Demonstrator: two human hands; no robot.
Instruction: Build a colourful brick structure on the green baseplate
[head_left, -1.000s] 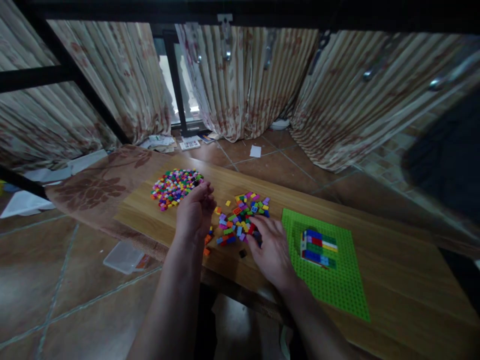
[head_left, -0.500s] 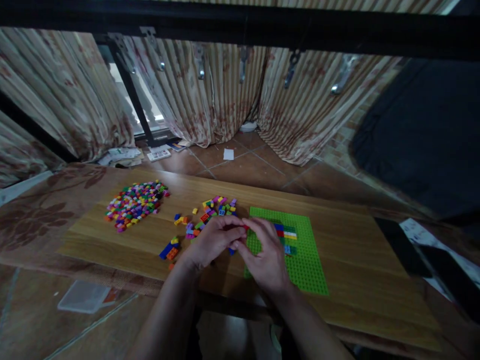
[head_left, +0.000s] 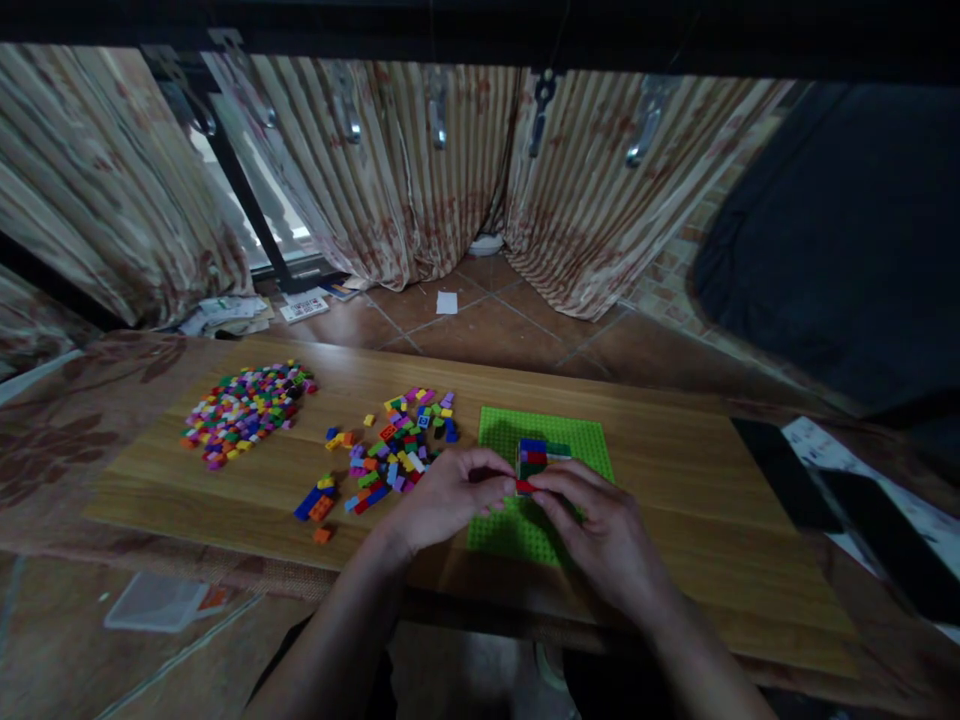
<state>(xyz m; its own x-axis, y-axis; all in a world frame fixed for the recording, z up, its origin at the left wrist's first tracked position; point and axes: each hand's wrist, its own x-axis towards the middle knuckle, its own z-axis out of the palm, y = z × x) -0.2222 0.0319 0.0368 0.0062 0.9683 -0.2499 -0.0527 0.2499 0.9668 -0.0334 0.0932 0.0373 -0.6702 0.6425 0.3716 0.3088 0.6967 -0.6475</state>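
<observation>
A small red brick is pinched by its right end between the thumb and fingers of my right hand. The bent fingertips of my left hand meet at the brick's left end. Both hands are over a green studded baseplate, just in front of a low brick structure on it. Blue, red, dark green and white show in that structure, and my right hand hides part of it. A mixed pile of bricks lies just beyond my left hand.
A larger heap of small bricks covers the far left of the wooden table. Nearer stand a few joined bricks and a loose orange brick. Dark flat panels lie at the right. A plastic box rests on the floor.
Both hands have moved right relative to the baseplate, from its left edge to the brick structure. They have drawn slightly apart, and the red brick shows more clearly. The view has shifted a little.
</observation>
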